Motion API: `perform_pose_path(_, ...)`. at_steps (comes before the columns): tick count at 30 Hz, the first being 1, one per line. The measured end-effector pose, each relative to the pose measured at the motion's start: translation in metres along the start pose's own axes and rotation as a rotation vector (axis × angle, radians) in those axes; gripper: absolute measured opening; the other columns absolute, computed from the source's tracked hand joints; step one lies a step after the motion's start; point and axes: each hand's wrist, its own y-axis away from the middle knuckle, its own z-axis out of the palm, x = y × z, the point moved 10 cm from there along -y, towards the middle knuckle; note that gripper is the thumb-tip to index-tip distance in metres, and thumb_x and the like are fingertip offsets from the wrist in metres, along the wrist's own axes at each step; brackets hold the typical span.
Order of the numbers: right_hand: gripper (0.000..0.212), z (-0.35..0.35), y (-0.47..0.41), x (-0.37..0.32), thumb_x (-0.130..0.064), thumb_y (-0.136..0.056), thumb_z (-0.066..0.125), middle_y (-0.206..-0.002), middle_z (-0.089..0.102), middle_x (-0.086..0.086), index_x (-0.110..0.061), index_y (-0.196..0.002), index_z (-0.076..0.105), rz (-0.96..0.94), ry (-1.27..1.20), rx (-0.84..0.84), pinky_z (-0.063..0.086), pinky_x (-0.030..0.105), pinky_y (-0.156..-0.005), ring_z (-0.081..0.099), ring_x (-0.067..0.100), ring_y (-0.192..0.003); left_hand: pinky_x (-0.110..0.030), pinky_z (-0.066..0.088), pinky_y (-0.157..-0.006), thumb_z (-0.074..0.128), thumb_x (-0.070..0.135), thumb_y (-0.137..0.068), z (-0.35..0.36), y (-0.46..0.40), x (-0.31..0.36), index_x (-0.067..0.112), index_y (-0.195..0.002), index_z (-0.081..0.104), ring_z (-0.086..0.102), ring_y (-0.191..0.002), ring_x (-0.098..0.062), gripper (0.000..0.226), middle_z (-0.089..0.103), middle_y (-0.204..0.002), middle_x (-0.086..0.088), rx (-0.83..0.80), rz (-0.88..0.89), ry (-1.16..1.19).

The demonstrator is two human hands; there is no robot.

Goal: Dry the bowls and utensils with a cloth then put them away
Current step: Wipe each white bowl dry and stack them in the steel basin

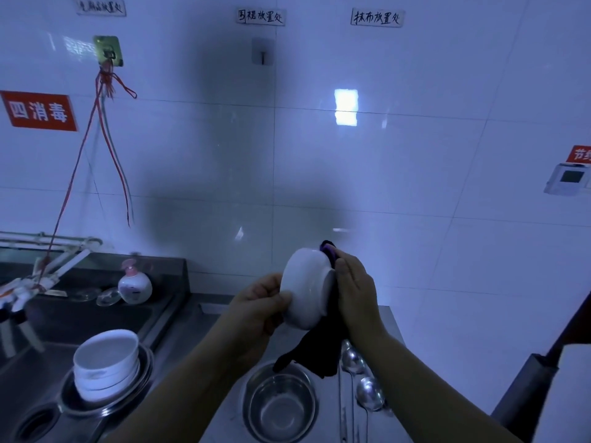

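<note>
Gripping a white bowl (307, 287) by its rim, the left hand (260, 306) holds it tilted above the worktop (211, 318), thumb curled on its outside. The right hand (356, 290) presses a dark cloth (323, 350) against the bowl's far side, fingers seemingly fairly straight. Stacked bowls (107, 362) sit left.

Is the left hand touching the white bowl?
Touching. The head view shows the left hand gripping the white bowl at its rim, thumb on it.
</note>
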Motion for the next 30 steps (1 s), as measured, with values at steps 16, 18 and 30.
perform_pose_path(16, 0.025, 0.037, 0.063, -0.052, -0.036, -0.099, 0.041, -0.124, 0.044, 0.003, -0.019, -0.116, 0.05, -0.874, 0.551, -0.043, 0.045, 0.031, -0.097, 0.044, 0.019, -0.114, -0.025, 0.058, -0.062, 0.034, 0.001, -0.096, -0.015, -0.008, 0.014, 0.002, -0.103, 0.061, 0.07, -0.069, -0.02, 0.028, 0.073, -0.082, -0.014, 0.155, -0.017, 0.219)
perform_pose_path(18, 0.024, 0.032, 0.065, -0.049, -0.036, -0.1, 0.041, -0.122, 0.045, 0.002, -0.019, -0.114, 0.051, -0.87, 0.53, -0.048, 0.043, 0.028, -0.099, 0.045, 0.018, -0.113, -0.025, 0.058, -0.062, 0.034, 0.002, -0.095, -0.018, -0.008, 0.013, 0.002, -0.102, 0.061, 0.07, -0.069, -0.02, 0.027, 0.073, -0.082, -0.014, 0.166, -0.028, 0.212)
perform_pose_path(30, 0.024, -0.006, 0.038, -0.051, -0.012, -0.089, 0.055, -0.116, 0.057, 0.017, -0.001, -0.107, 0.067, -0.567, 0.461, 0.178, 0.048, 0.037, -0.093, 0.051, 0.024, -0.11, -0.023, 0.057, -0.061, 0.037, -0.001, -0.092, -0.012, -0.005, 0.004, 0.001, -0.098, 0.062, 0.069, -0.07, -0.016, 0.026, 0.073, -0.081, -0.01, 0.127, -0.056, 0.129)
